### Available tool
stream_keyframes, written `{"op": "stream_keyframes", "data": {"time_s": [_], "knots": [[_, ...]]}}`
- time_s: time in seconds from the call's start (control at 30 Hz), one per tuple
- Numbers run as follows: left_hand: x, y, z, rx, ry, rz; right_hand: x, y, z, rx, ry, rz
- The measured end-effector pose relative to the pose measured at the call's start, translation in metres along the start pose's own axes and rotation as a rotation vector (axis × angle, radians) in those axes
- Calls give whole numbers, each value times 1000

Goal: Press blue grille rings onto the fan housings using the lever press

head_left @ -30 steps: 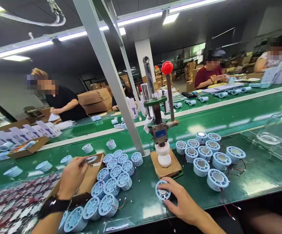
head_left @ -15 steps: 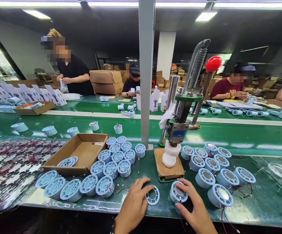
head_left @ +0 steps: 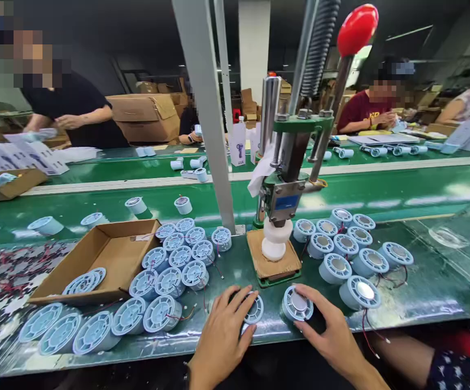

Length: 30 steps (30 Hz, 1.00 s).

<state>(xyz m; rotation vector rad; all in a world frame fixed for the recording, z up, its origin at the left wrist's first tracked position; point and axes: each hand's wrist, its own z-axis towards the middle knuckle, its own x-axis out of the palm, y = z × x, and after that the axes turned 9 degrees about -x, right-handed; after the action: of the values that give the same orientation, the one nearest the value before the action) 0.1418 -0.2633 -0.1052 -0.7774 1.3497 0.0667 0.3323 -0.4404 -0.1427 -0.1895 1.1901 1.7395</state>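
The left hand point(head_left: 222, 333) now lies on the green tabletop point(head_left: 422, 303) with its fingers bent over a flat blue grille ring point(head_left: 255, 310), holding it at the near edge. A second ago this hand was far to the left, at the cardboard box point(head_left: 108, 254), so it has brought the ring from there to the middle. The right hand point(head_left: 332, 336) has stayed on its place: its fingers are curved around a round blue housing point(head_left: 297, 304) with a silver centre, and they grip it from the right side. Ring and housing are now just beside each other, directly in front of the hand press point(head_left: 283, 200) and its brown base plate point(head_left: 273, 265). I judge that the two parts are ready to be joined, but they are still apart. The white press head point(head_left: 275, 241) has nothing under it. To the left is a group of covered housings point(head_left: 173, 271), to the right a group of open ones point(head_left: 348, 249) with thin wires. Other people work behind the conveyor belt point(head_left: 381, 189).
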Motion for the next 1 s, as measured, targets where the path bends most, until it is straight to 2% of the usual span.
{"op": "stream_keyframes", "data": {"time_s": [0.13,0.23,0.33,0.5,0.7,0.83,0.9,1.0], "knots": [[-4,-8,6,-129,-98,-218,21,22,10,124,-7,78],[-10,-24,10,-84,-113,-247,43,37,23,65,19,176],[-15,-37,14,-40,-97,-200,57,41,29,10,-1,201],[-9,-39,14,-104,-143,-268,60,36,26,-7,-10,153],[7,-40,5,-362,-208,-396,59,37,25,-25,-22,130],[11,-47,5,-444,-232,-448,59,38,25,-37,-39,129],[14,-50,5,-460,-251,-452,60,37,25,-48,-19,131],[23,-51,4,-380,-238,-453,61,35,26,-57,9,131]]}}
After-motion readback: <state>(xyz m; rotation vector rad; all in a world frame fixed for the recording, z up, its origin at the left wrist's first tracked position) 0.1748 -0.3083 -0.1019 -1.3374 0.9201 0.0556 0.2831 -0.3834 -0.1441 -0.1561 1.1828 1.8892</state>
